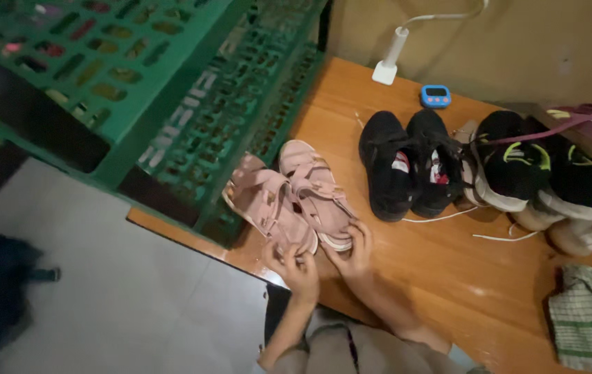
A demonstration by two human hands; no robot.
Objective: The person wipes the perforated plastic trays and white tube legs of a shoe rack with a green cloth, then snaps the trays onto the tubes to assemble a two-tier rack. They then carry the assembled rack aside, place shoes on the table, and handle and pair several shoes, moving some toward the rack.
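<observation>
Sandals (292,201), a pink pair, lie side by side on your wooden bench (441,266), toes at 11 o'clock against a green crate (171,90). Your left hand (296,269) has its grip closed on the near heel of the left sandal; your right hand (352,253) pinches the heel of the right one. At 2 o'clock sit black shoes (410,163), then sneakers (542,176). A striped cloth (587,318) lies at 4 o'clock. Grey floor (122,298) shows at 8 o'clock.

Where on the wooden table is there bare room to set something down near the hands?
Bare wood lies in front of the black shoes, between the right hand and the striped cloth. Another strip runs between the white lamp base and the pink sandals. The far right, by the black-and-white sneakers, is crowded.
</observation>
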